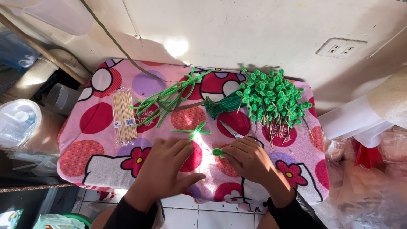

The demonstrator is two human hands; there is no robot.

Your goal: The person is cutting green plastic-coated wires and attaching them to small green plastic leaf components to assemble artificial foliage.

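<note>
My left hand (166, 166) lies flat, fingers spread, on the pink patterned cloth (97, 127) that covers a small table. My right hand (248, 157) pinches a small green leaf-shaped piece (217, 152) at its fingertips. Scissors (232, 130) lie partly under that hand, blades pointing up-left. Just above my hands sits a small cross of green strips (193, 131). Further back lie a loose bundle of long green strips (169, 98), a tied bundle of thin green wire (222, 104), and a heap of green leaf pieces on wooden sticks (275, 99).
A clear packet of wooden skewers (124, 116) lies on the cloth's left side. Plastic containers and bags (19, 123) crowd the left; white rolls and plastic bags (364, 123) stand on the right. A wall with a socket (341, 48) is behind. White tiled floor shows below.
</note>
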